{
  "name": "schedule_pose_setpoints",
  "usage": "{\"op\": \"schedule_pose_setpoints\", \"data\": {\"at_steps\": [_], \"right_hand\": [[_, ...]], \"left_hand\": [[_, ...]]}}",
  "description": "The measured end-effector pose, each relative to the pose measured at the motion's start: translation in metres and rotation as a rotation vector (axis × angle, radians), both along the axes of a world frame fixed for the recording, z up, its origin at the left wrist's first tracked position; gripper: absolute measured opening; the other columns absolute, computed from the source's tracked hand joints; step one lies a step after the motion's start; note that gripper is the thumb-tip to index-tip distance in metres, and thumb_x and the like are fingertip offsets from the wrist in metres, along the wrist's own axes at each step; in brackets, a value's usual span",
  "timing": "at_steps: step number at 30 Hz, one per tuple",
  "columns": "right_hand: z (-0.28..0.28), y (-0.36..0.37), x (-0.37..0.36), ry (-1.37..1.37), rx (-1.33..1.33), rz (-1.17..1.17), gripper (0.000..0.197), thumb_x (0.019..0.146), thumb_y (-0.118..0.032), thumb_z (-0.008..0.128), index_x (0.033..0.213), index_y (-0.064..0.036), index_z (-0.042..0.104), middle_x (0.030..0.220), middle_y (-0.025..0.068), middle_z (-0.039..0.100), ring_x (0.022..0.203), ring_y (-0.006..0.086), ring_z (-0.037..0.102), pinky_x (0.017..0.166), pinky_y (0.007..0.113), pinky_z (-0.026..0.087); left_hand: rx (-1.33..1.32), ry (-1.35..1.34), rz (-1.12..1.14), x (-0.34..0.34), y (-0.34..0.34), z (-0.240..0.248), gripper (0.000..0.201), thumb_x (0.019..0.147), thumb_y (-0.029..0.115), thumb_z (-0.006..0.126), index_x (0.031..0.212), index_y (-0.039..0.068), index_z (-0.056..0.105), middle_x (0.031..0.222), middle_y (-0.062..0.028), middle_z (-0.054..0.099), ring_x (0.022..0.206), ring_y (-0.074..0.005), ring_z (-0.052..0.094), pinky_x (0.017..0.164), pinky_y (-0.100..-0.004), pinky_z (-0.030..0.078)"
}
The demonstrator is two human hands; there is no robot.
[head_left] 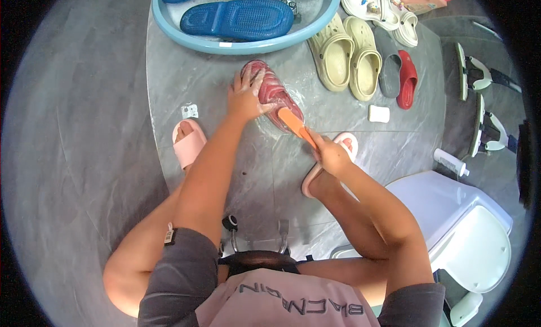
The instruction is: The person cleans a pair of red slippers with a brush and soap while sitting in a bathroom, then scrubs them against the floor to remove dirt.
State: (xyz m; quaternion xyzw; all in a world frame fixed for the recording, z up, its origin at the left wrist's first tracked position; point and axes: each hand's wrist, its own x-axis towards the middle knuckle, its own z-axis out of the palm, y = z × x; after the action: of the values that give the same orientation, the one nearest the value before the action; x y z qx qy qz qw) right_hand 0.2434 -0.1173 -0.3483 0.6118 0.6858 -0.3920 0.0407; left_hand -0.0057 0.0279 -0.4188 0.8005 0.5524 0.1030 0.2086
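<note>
A red clog-style shoe (274,93), streaked with white suds, lies on the wet grey floor in front of me. My left hand (245,98) grips it from above near its far end, fingers spread across the upper. In my right hand (332,155) is the handle of an orange brush (291,122); its head rests against the near end of the shoe. Bristles cannot be seen from above. My right fingers are closed around the handle.
A blue basin (248,47) holds a blue slipper (236,20) and other footwear. To its right stand beige clogs (336,59), a grey clog (390,67), a red clog (408,82) and white clogs (389,14). Nearby lie a white bar (378,114), a bottle (451,162) and a toilet (476,248).
</note>
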Motion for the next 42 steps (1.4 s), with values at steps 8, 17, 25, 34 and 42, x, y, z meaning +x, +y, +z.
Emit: {"op": "schedule_pose_setpoints", "data": {"at_steps": [8, 17, 25, 34, 42], "right_hand": [[-0.038, 0.06, -0.073, -0.235, 0.088, 0.005, 0.055, 0.092, -0.025, 0.05, 0.143, -0.0348, 0.03, 0.108, 0.0229, 0.059, 0.082, 0.0404, 0.065, 0.071, 0.047, 0.054], [-0.038, -0.007, -0.099, -0.105, 0.094, -0.119, 0.054, 0.09, -0.022, 0.051, 0.142, -0.0277, 0.036, 0.105, 0.0259, 0.052, 0.072, 0.0418, 0.063, 0.067, 0.052, 0.053], [-0.085, 0.044, -0.088, -0.18, 0.363, -0.125, 0.054, 0.089, -0.021, 0.052, 0.141, -0.0273, 0.037, 0.093, 0.0215, 0.054, 0.07, 0.0402, 0.063, 0.062, 0.05, 0.053], [-0.03, 0.035, -0.051, -0.278, 0.284, 0.124, 0.06, 0.087, -0.018, 0.054, 0.142, -0.0353, 0.037, 0.096, 0.0158, 0.057, 0.076, 0.0327, 0.064, 0.063, 0.043, 0.053], [-0.05, 0.064, -0.063, -0.23, 0.392, 0.176, 0.05, 0.083, -0.018, 0.054, 0.132, -0.0277, 0.048, 0.094, 0.0158, 0.057, 0.074, 0.0339, 0.064, 0.064, 0.042, 0.053]], "left_hand": [[-0.128, -0.056, -0.037, 0.01, 0.016, -0.019, 0.089, 0.066, 0.053, 0.077, 0.139, 0.018, 0.041, 0.152, -0.0155, 0.024, 0.129, -0.0485, 0.032, 0.107, -0.0528, 0.032], [-0.066, 0.06, 0.201, 0.011, -0.014, -0.012, 0.085, 0.069, 0.058, 0.07, 0.131, 0.005, 0.048, 0.139, -0.0199, 0.041, 0.117, -0.0446, 0.044, 0.099, -0.0505, 0.037], [0.004, -0.039, 0.182, 0.019, -0.018, -0.009, 0.087, 0.067, 0.061, 0.07, 0.129, 0.003, 0.05, 0.133, -0.0204, 0.045, 0.12, -0.0396, 0.042, 0.098, -0.0481, 0.036], [-0.184, 0.072, 0.219, -0.002, -0.028, 0.006, 0.068, 0.06, 0.045, 0.077, 0.107, -0.002, 0.061, 0.11, -0.0176, 0.054, 0.102, -0.0364, 0.048, 0.088, -0.0449, 0.043], [-0.169, -0.062, 0.222, -0.005, -0.031, 0.009, 0.068, 0.059, 0.039, 0.078, 0.112, 0.0, 0.06, 0.113, -0.0174, 0.054, 0.105, -0.0358, 0.048, 0.092, -0.0442, 0.042]]}}
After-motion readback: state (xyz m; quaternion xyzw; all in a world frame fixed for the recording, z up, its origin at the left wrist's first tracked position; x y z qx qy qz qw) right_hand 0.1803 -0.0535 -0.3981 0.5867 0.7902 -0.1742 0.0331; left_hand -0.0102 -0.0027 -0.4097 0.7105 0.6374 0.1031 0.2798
